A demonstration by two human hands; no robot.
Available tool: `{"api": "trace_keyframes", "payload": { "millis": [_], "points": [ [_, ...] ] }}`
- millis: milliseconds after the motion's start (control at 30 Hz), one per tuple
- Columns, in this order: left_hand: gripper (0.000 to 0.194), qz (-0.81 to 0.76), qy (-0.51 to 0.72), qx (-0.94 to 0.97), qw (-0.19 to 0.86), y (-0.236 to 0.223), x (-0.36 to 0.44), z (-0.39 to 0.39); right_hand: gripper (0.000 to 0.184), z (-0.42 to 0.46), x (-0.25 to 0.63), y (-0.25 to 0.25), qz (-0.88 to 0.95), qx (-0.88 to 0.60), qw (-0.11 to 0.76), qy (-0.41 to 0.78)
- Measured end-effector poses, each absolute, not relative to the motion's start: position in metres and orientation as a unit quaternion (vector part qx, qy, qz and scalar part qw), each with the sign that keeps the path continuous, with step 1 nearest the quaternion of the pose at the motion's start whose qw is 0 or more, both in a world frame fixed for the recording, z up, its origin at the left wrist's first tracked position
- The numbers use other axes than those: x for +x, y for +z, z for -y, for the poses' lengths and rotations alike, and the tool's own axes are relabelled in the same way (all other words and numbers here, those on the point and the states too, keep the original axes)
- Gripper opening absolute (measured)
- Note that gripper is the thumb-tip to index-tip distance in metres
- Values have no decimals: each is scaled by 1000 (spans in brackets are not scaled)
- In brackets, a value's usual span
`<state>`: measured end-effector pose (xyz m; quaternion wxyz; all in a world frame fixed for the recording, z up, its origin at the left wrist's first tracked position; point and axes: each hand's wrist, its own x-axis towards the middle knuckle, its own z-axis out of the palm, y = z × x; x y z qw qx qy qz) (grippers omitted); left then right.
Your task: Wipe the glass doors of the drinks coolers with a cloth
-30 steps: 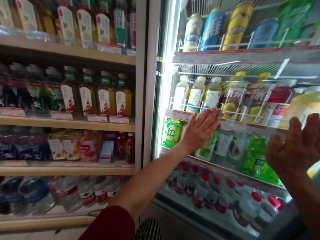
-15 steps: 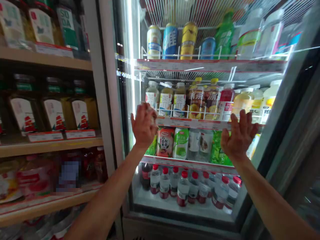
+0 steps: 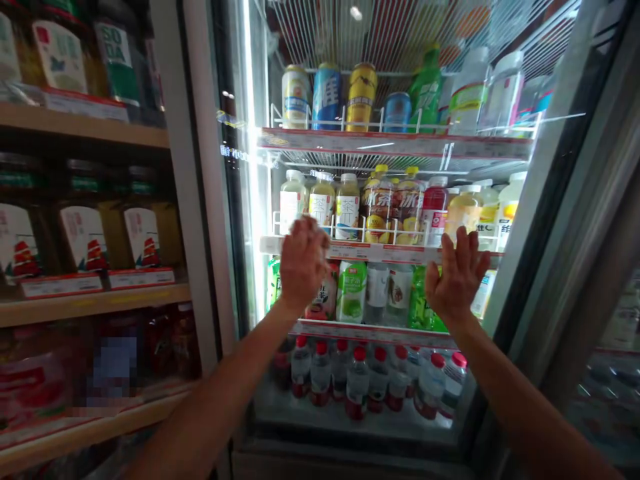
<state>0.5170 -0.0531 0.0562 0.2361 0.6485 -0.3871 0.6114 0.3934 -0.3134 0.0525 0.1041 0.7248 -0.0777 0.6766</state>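
Note:
My left hand (image 3: 301, 265) is raised before the lit glass-fronted drinks cooler (image 3: 395, 143), its fingers curled and blurred. A pale crumpled thing (image 3: 323, 235) shows at its fingertips; its kind is unclear. Farther right, my right hand (image 3: 457, 280) is open, fingers spread and palm turned to the glass. Contact with the pane cannot be told for certain. Behind the hands stand tea bottles (image 3: 347, 207), a bottle with a red drink (image 3: 434, 210) and a green-and-white bottle (image 3: 352, 292).
Cans (image 3: 361, 97) line the cooler's upper shelf. Several red-capped bottles (image 3: 357, 383) stand at its bottom. A wooden shelf (image 3: 95, 300) with dark bottles (image 3: 85, 233) is on the left. The cooler's dark frame (image 3: 565, 160) runs down the right side.
The view has swung right onto the cooler. My left hand went from flat fingers to curled ones, shifting left across the front, then slightly right. My right hand stays raised and open.

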Motion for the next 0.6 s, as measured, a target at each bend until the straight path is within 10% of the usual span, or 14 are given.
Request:
{"api": "trace_keyframes", "payload": {
  "millis": [133,300,500,600],
  "points": [
    [48,481,621,604,135,62,509,70,59,313,393,52,79,729,99,672],
    [52,283,676,606,310,88,517,62,59,313,394,52,76,727,100,675],
    [50,503,643,569,100,77,500,90,59,314,394,52,70,721,110,681],
    [50,375,673,598,223,93,508,80,59,314,393,52,68,720,112,682]
  ]
}}
